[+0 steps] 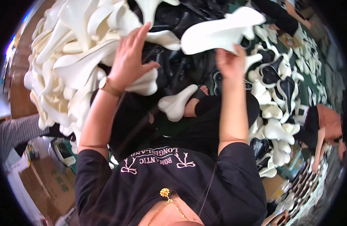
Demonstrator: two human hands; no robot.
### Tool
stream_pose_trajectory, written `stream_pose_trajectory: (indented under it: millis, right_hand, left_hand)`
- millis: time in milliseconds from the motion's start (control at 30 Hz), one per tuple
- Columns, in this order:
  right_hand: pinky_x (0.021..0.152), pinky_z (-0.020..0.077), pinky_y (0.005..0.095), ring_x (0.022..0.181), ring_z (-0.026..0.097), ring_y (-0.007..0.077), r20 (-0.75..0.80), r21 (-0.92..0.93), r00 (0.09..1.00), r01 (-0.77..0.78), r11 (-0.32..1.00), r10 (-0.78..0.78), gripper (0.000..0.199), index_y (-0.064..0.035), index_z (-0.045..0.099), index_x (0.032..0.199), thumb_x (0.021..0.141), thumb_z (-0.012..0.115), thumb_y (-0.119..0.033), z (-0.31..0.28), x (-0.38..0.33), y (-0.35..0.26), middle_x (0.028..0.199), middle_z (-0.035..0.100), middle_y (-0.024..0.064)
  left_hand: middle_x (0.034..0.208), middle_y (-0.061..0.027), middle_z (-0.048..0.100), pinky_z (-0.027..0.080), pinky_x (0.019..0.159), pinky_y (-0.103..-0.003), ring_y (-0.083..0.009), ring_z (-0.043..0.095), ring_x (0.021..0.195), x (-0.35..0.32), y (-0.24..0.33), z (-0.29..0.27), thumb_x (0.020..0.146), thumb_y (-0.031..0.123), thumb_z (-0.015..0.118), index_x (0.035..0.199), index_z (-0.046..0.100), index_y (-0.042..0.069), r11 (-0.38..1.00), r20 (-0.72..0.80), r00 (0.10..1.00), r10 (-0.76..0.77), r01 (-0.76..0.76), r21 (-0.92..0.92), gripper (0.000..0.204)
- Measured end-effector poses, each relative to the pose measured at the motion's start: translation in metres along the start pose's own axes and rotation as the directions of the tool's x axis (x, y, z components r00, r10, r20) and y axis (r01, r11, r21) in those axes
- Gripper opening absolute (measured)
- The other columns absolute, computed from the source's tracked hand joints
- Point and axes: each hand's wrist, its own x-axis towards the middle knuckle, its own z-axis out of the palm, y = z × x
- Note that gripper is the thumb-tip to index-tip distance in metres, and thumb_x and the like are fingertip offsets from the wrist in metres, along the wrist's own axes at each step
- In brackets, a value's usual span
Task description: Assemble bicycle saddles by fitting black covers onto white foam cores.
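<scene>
A white foam bicycle saddle pad (220, 32) hangs tilted in the air at the upper right of centre. My right hand (231, 62) pinches its lower edge, the fingertips partly hidden behind it. Left of it, my left hand (130, 56) is raised with fingers stretched and thumb apart, holding nothing that shows. Behind and below that hand lie cream saddle pads, one of them (145, 83) just under the wrist. Glossy black saddle pieces (177, 66) are heaped between my hands. Another white pad (177, 103) rests by my legs, near my foot.
A tall pile of cream pads (77, 56) fills the left side. To the right lie white pads mixed with black shells (271, 73). A cardboard box (49, 184) stands at lower left. Other people (327, 122) are at the right edge, one reaching toward rows of pieces.
</scene>
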Motion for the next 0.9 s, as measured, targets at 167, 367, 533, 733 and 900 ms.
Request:
stream_pose_trajectory:
  millis: [167, 367, 533, 733, 900]
  right_hand:
    - [0.061, 0.0546, 0.0382, 0.068, 0.063, 0.0258, 0.124, -0.011, 0.813, -0.573, 0.82, 0.57, 0.036, 0.0024, 0.054, 0.105, 0.089, 0.053, -0.03, -0.009, -0.033, 0.116, 0.082, 0.064, 0.0136]
    - [0.066, 0.0557, 0.0388, 0.08, 0.061, 0.0226, -0.329, -0.533, 0.934, -0.304, 0.79, 0.138, 0.034, -0.0037, 0.058, 0.109, 0.093, 0.053, -0.033, -0.078, 0.016, 0.146, 0.098, 0.062, 0.0112]
    - [0.059, 0.0556, 0.0417, 0.069, 0.058, 0.0237, -0.705, -0.416, 0.701, -0.28, 0.865, -0.112, 0.01, -0.003, 0.056, 0.092, 0.088, 0.048, -0.006, -0.171, 0.099, 0.119, 0.08, 0.056, 0.0109]
    - [0.075, 0.0572, 0.0459, 0.082, 0.061, 0.0293, -0.747, -0.286, 0.661, -0.212, 0.935, -0.079, 0.017, 0.0007, 0.051, 0.102, 0.089, 0.042, -0.005, -0.236, 0.179, 0.127, 0.091, 0.058, 0.0142]
    - [0.086, 0.0519, 0.0455, 0.097, 0.059, 0.0336, -0.199, 0.034, 0.917, -0.347, 0.937, 0.347, 0.023, 0.0066, 0.053, 0.107, 0.091, 0.042, -0.006, -0.377, 0.272, -0.071, 0.103, 0.059, 0.0201]
  left_hand:
    - [0.141, -0.018, 0.039, 0.037, 0.103, -0.038, -0.0328, 0.044, 0.126, 0.01, 0.026, 0.036, 0.069, 0.025, 0.082, 0.13, 0.047, 0.004, 0.822, -0.202, 0.976, 0.084, -0.183, -0.539, 0.073]
    - [0.122, -0.0098, 0.056, 0.046, 0.091, -0.034, -0.0198, 0.057, 0.107, 0.011, 0.006, 0.003, 0.087, 0.002, 0.059, 0.121, 0.052, 0.001, 0.066, 0.042, 0.829, -0.558, 0.094, -0.993, 0.035]
    - [0.129, -0.0175, 0.052, 0.036, 0.103, -0.04, -0.0279, 0.05, 0.119, -0.024, -0.008, -0.009, 0.088, 0.017, 0.054, 0.13, 0.042, -0.005, 0.092, 0.255, 0.774, -0.58, 0.373, -0.923, 0.049]
    - [0.12, -0.014, 0.059, 0.043, 0.096, -0.034, -0.0222, 0.057, 0.109, -0.028, -0.012, 0.013, 0.085, 0.016, 0.06, 0.124, 0.05, -0.006, 0.05, 0.483, 0.65, -0.586, 0.624, -0.78, 0.046]
    - [0.122, -0.0103, 0.058, 0.04, 0.099, -0.034, -0.0199, 0.055, 0.113, -0.005, -0.02, 0.01, 0.081, 0.014, 0.065, 0.125, 0.051, -0.002, -0.065, 0.585, 0.674, -0.451, 0.629, -0.775, 0.049]
